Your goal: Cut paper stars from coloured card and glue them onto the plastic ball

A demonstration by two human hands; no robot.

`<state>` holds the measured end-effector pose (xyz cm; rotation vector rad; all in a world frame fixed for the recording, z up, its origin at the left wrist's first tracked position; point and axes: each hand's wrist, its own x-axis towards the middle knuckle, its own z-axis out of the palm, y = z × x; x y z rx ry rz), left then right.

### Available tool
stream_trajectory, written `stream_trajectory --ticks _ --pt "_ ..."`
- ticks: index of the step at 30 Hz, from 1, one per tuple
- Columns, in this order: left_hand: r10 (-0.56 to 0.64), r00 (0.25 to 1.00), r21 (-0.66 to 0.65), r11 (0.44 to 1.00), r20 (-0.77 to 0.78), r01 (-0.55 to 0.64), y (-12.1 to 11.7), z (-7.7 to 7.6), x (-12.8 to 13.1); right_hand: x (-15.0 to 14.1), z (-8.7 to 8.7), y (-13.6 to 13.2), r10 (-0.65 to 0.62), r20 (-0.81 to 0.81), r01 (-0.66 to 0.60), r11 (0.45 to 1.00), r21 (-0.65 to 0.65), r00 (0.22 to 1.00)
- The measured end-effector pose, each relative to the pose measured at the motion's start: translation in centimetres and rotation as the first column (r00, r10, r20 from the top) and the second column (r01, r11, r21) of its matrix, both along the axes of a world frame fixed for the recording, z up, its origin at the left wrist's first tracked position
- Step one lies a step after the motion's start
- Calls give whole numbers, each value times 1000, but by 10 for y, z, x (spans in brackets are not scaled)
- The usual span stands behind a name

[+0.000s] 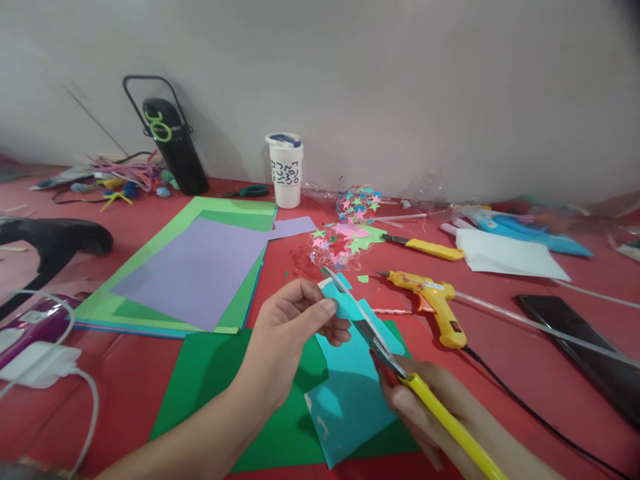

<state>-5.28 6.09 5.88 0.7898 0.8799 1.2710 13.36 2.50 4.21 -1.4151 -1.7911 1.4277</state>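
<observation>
My left hand [303,317] pinches a small piece of turquoise paper [343,299] between thumb and fingers. My right hand [425,400] grips a pair of scissors [383,347] with a long yellow handle, the blades pointing up and to the left. The blades lie against the right side of the turquoise piece; whether they are cutting into it I cannot tell. Below both hands, a larger turquoise sheet [350,407] with cut edges and a pale mark rests on dark green paper [200,380].
A yellow glue gun [430,300], a yellow cutter knife [425,248] and a dark phone [575,353] lie to the right. Purple paper [195,273] tops green sheets at left. Behind are star confetti [345,243], a white cup [287,173] and a black bottle [175,147].
</observation>
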Motion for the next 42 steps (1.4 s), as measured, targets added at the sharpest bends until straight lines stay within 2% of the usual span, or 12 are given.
stream_trajectory --ticks 11,14,17,19,22,25,27,30,33,36,39,42 --pt "-30 999 -18 999 38 31 -1 2 0 1 2 4 21 -41 -23 998 -57 999" --pt "-12 1000 -4 1000 10 12 -1 0 -2 2 0 7 48 -68 -56 991 -122 997" --pt "-66 993 -4 998 -96 66 -1 -3 0 3 -2 10 -28 -114 14 992 -122 993" --pt "-211 954 -46 978 -211 206 -2 -8 3 3 -2 12 -93 -121 83 993 -86 988" --pt "-404 808 -84 908 -428 410 -6 -14 11 3 -1 16 -91 -86 88 995 -35 992" --pt "-435 686 -53 863 -584 502 -9 -19 18 1 0 19 -54 -72 51 998 -38 996" --pt "-443 661 -49 850 -606 524 -9 -19 20 -1 1 19 -71 -88 66 996 -58 994" --pt "-416 665 -28 859 -620 511 -4 -13 21 -3 3 20 -142 -118 137 989 -49 983" --pt "-354 700 12 888 -621 460 4 -3 22 -2 7 26 -166 -152 164 986 -27 974" --pt "-364 741 -9 900 -565 436 12 3 26 2 7 33 -179 -191 181 983 -4 965" --pt "-404 819 -77 909 -408 410 13 0 31 4 0 37 -204 -255 219 975 30 945" --pt "-370 893 -122 929 -258 350 10 -10 32 4 -7 36 -215 -310 245 968 60 926"
